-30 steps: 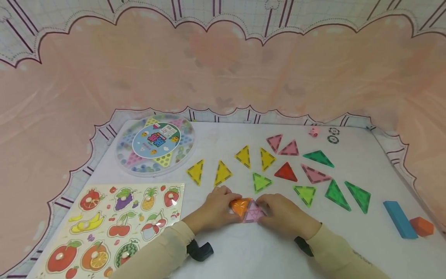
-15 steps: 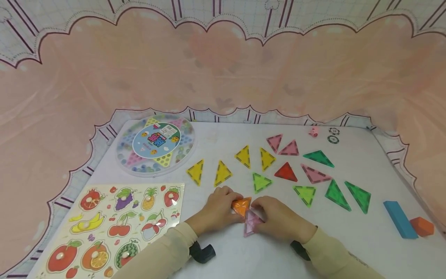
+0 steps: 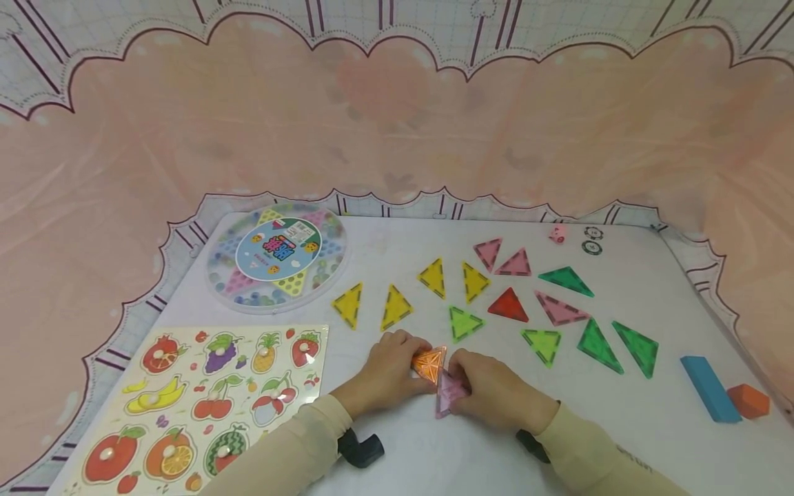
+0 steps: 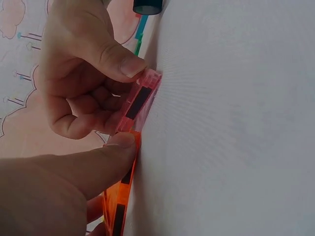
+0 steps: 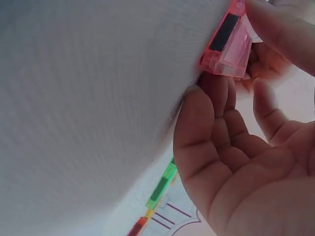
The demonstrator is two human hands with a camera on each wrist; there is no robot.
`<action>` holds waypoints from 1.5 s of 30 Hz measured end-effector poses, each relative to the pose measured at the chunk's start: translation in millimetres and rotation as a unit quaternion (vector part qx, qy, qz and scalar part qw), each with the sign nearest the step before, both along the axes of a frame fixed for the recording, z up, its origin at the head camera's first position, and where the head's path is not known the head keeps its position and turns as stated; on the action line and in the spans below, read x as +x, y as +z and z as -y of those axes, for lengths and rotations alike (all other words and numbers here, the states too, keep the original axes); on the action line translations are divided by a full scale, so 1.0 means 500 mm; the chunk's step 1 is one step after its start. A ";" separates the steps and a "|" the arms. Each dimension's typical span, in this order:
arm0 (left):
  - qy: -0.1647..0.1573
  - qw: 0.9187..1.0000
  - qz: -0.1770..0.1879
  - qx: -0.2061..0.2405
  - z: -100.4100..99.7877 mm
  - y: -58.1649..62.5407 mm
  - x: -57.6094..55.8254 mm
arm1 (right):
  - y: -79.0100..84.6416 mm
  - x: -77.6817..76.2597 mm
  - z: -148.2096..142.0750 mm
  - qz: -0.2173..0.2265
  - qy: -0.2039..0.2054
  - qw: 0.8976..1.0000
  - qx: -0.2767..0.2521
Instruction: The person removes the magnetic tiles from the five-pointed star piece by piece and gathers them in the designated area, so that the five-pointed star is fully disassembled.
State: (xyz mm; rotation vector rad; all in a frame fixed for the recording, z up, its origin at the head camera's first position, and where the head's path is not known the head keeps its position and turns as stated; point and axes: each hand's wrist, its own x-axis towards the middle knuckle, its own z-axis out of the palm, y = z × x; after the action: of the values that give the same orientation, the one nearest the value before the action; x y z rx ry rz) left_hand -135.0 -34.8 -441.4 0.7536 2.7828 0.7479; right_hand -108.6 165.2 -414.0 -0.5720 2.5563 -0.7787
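In the head view my left hand (image 3: 387, 368) pinches an orange triangular magnetic tile (image 3: 429, 364) near the front middle of the table. My right hand (image 3: 499, 394) holds a pink triangular magnetic tile (image 3: 449, 394) just to its right, turned and set a little nearer to me. Corners of the two tiles meet or overlap in this view. From the left wrist, my left thumb (image 4: 113, 152) lies on the orange tile's edge, and the pink tile (image 4: 139, 101) sits under the right thumb. Black magnet strips show along the edges.
Beyond the hands lie several yellow tiles (image 3: 395, 308), light green tiles (image 3: 465, 322), a red tile (image 3: 509, 305), pink tiles and green tiles (image 3: 637, 349). A fruit puzzle board (image 3: 205, 406) and a round game box (image 3: 277, 258) occupy the left. Blue (image 3: 710, 389) and orange blocks (image 3: 748, 401) lie right.
The pink tile, earlier edge to edge with the orange one, has been drawn toward me and turned by my right hand. The orange tile has shifted and tilted slightly in my left hand.
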 end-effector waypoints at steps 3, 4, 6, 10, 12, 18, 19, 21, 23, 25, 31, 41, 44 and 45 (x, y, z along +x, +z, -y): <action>0.002 1.000 -0.008 0.000 -0.001 0.000 0.000 | 0.001 -0.001 -0.002 0.003 0.003 1.000 -0.004; 0.003 1.000 -0.011 0.001 -0.001 0.000 0.000 | 0.002 -0.001 -0.003 0.003 0.006 1.000 -0.006; 0.004 1.000 -0.015 0.001 -0.002 0.000 0.000 | 0.004 -0.002 -0.006 0.008 0.008 1.000 -0.011; 0.014 1.000 -0.010 0.001 -0.001 0.001 -0.002 | 0.007 -0.001 -0.018 0.012 0.011 1.000 -0.018; 0.019 1.000 -0.010 0.001 0.001 0.001 -0.003 | 0.008 -0.001 -0.028 0.004 0.009 1.000 -0.016; 0.032 0.999 -0.013 0.009 0.008 0.001 -0.010 | 0.006 -0.002 -0.069 -0.016 -0.040 0.999 0.014; 0.034 0.999 -0.012 0.011 0.008 0.001 -0.011 | 0.005 -0.003 -0.075 -0.016 -0.053 0.998 0.019; 0.041 0.999 -0.009 0.014 0.008 0.002 -0.013 | 0.003 -0.007 -0.086 -0.019 -0.077 0.996 0.027; 0.051 0.999 -0.006 0.017 0.007 0.003 -0.016 | 0.002 -0.010 -0.095 -0.022 -0.102 0.994 0.029; 0.063 0.998 -0.003 0.017 0.005 0.003 -0.019 | 0.000 -0.013 -0.104 -0.030 -0.116 0.992 0.030; 0.094 0.996 0.002 0.000 -0.001 0.006 -0.026 | -0.006 -0.022 -0.124 -0.059 -0.137 0.988 0.034; 0.124 0.992 -0.020 -0.008 -0.015 0.004 -0.032 | -0.006 -0.033 -0.125 -0.087 -0.139 0.985 0.047; 0.136 0.990 -0.026 -0.008 -0.018 0.002 -0.034 | -0.006 -0.033 -0.121 -0.097 -0.143 0.984 0.051; 0.140 0.990 -0.027 -0.005 -0.019 0.002 -0.034 | -0.006 -0.033 -0.119 -0.100 -0.145 0.983 0.052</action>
State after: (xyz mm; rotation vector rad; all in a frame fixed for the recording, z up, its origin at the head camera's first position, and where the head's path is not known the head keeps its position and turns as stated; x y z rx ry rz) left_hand -151.9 -25.5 -440.3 0.3878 2.9765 0.7663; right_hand -124.9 224.9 -417.1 -0.2577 2.8885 -0.7060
